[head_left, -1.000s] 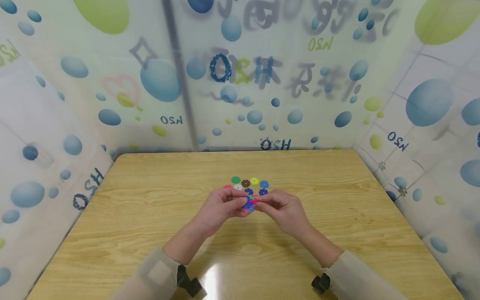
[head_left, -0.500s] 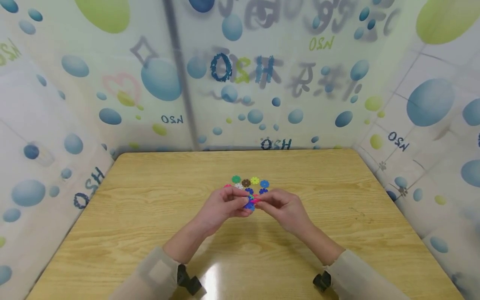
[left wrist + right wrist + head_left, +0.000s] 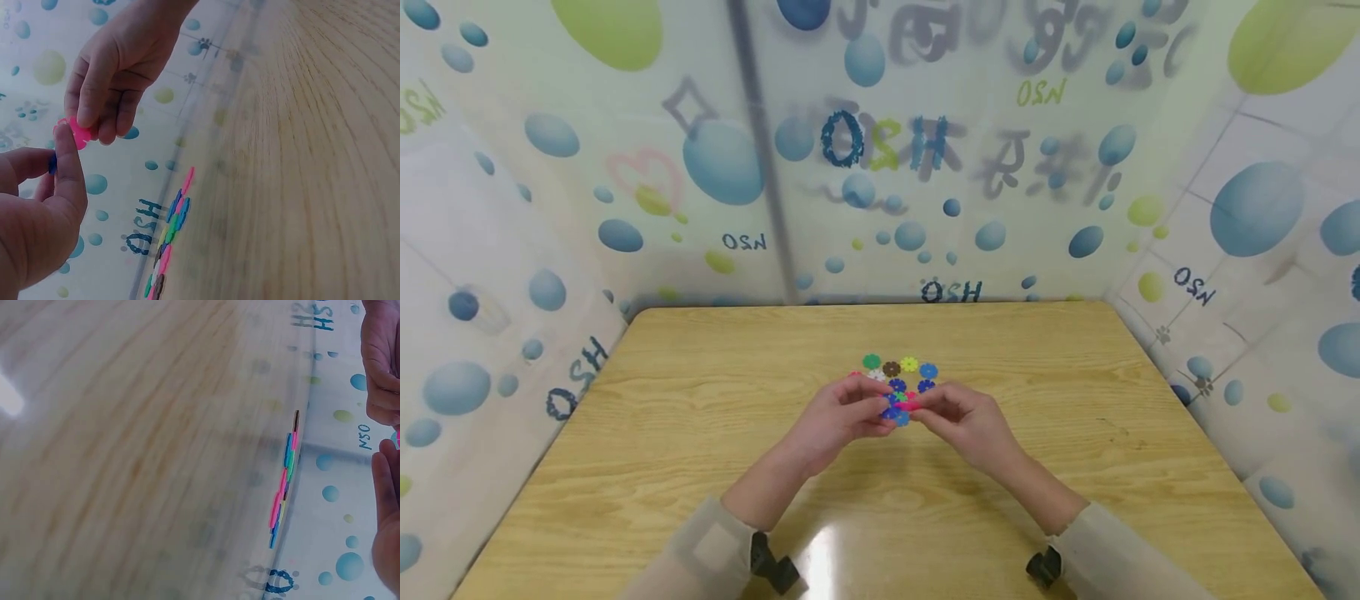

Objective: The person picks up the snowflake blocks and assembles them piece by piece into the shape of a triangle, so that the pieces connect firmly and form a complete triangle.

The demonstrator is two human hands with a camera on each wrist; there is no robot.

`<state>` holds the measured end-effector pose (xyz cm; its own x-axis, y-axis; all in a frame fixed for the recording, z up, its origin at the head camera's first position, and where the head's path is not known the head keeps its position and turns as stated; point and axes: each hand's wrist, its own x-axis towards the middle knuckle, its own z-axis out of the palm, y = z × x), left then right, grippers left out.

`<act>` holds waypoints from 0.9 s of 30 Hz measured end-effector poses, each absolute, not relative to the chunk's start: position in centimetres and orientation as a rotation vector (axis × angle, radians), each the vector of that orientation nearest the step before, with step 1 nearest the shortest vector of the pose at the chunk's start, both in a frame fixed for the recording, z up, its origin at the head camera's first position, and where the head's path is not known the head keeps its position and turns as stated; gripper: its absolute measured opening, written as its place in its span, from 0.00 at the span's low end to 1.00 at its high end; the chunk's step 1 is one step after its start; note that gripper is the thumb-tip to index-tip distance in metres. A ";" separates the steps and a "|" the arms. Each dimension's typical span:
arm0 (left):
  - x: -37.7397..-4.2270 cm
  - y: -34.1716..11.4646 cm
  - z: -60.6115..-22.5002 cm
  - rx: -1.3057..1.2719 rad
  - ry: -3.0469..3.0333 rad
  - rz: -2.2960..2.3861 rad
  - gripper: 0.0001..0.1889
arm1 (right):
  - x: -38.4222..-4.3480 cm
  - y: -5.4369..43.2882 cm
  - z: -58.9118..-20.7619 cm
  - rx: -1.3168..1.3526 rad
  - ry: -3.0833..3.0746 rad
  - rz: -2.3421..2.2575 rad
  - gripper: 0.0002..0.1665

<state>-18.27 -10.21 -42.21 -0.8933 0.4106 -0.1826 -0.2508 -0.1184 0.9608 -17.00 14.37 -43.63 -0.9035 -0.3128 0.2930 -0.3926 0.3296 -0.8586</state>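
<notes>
In the head view my left hand [image 3: 838,417] pinches a blue notched snowflake disc [image 3: 891,412] between thumb and fingers. Facing it, my right hand [image 3: 970,421] pinches a pink snowflake disc [image 3: 79,134] by its edge. The two discs meet between the fingertips, raised above the table in the left wrist view, where the blue one is mostly covered by fingers. A green bit [image 3: 901,397] and a lighter blue disc [image 3: 902,419] show right by the held pieces. Only part of each hand appears at the right edge of the right wrist view.
Behind the hands, several loose discs lie flat on the wooden table [image 3: 700,383], among them green [image 3: 871,361], brown [image 3: 891,368], yellow [image 3: 909,364] and light blue [image 3: 928,371]. Hands partly hide others. A printed curtain [image 3: 880,200] stands along the far edge.
My left fingertips have shifted slightly left, baring more of the blue disc. The right hand keeps its pinch on the pink disc, almost unmoved.
</notes>
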 end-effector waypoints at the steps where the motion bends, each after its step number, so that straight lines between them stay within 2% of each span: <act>1: -18.2 -10.2 -42.2 0.172 1.724 2.063 0.15 | -17.0 14.4 -43.7 0.662 -2.498 1.649 0.06; 23: -17.9 -10.3 -42.1 0.201 1.709 2.074 0.18 | -16.7 13.8 -44.1 0.745 -2.384 1.655 0.01; 27: -17.9 -10.2 -42.0 0.181 1.717 2.064 0.17 | -16.6 13.8 -44.2 0.749 -2.380 1.638 0.04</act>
